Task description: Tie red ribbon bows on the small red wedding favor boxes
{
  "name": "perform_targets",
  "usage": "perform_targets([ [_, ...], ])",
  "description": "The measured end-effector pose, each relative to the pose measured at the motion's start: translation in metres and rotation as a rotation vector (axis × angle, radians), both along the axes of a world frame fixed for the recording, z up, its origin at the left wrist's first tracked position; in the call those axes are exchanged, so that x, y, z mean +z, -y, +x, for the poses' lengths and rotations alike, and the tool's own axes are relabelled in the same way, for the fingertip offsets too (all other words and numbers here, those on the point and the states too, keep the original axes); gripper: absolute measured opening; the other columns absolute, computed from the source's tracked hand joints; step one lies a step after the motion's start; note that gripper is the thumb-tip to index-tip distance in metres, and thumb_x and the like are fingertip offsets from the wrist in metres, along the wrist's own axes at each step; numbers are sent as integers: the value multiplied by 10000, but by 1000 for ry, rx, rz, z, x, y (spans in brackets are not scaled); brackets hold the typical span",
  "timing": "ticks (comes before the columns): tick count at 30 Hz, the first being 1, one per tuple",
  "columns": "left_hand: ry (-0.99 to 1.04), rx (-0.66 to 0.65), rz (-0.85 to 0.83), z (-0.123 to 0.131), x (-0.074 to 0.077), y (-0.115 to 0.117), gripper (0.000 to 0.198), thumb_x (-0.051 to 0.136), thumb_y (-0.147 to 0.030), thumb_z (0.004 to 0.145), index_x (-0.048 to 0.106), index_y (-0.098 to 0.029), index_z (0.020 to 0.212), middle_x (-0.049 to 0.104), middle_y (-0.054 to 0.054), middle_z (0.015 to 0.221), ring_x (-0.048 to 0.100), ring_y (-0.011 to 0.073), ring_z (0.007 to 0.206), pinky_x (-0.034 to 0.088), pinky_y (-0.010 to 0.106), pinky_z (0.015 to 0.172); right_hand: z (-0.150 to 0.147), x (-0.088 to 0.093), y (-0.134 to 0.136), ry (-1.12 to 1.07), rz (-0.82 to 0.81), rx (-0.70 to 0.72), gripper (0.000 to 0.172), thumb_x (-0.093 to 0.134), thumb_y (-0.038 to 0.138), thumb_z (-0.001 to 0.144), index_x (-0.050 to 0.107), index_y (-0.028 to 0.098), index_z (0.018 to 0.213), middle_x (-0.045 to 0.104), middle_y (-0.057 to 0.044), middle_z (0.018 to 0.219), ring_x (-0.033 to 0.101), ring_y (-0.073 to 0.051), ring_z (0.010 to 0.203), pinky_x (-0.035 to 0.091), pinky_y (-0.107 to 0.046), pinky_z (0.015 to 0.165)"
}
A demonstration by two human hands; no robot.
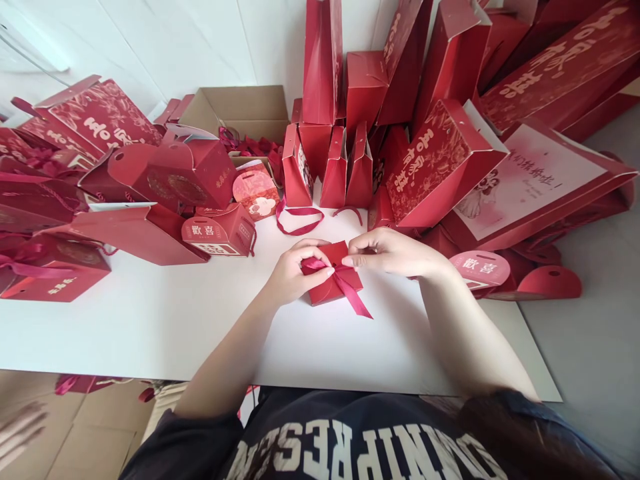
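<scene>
A small red gift box (325,293) stands on the white table in front of me, with a pink-red ribbon (353,298) across its top. One ribbon tail hangs over the box's near right side. From the left, my left hand (300,270) pinches the ribbon between thumb and fingers at the middle of the box. My right hand (387,252) is closed at the box's right edge, thumb and forefinger pinched together at the ribbon. Exactly which ribbon strand lies between those fingertips is hard to make out.
Red gift boxes (220,230) crowd the left, and tall red boxes (430,160) rise at the back right. A cardboard carton (235,110) holds ribbons. A loose ribbon loop (300,221) lies behind my hands. At lower left, another person's blurred hand (20,430) shows near the table edge.
</scene>
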State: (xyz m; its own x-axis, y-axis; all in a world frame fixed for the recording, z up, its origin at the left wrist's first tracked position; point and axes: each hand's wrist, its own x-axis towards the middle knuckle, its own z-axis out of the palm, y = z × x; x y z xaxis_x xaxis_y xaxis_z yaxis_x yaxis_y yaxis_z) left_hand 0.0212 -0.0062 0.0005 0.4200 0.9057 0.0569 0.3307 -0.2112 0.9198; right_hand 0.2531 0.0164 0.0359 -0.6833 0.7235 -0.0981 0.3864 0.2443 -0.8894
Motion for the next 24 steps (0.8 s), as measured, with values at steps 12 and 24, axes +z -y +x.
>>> perform_targets([
  [12, 25, -47, -67, -5, 1, 0, 67, 650, -217, 772, 655, -191, 834, 579, 78, 1263, 556, 246, 1196, 407, 397, 1053, -11, -22, -6, -222, -304, -133, 493, 588, 574, 887, 457, 184, 617, 297, 55, 588, 252, -101, 555, 197, -284, 541],
  [24, 159, 69, -189, -17, -2, -8, 339, 657, -378, 834, 486, -161, 637, 613, 106, 1262, 584, 261, 1149, 453, 398, 952, -6, -9, -3, -170, -258, -107, 453, 550, 578, 908, 482, 198, 671, 370, 47, 578, 321, -110, 535, 251, -275, 526],
])
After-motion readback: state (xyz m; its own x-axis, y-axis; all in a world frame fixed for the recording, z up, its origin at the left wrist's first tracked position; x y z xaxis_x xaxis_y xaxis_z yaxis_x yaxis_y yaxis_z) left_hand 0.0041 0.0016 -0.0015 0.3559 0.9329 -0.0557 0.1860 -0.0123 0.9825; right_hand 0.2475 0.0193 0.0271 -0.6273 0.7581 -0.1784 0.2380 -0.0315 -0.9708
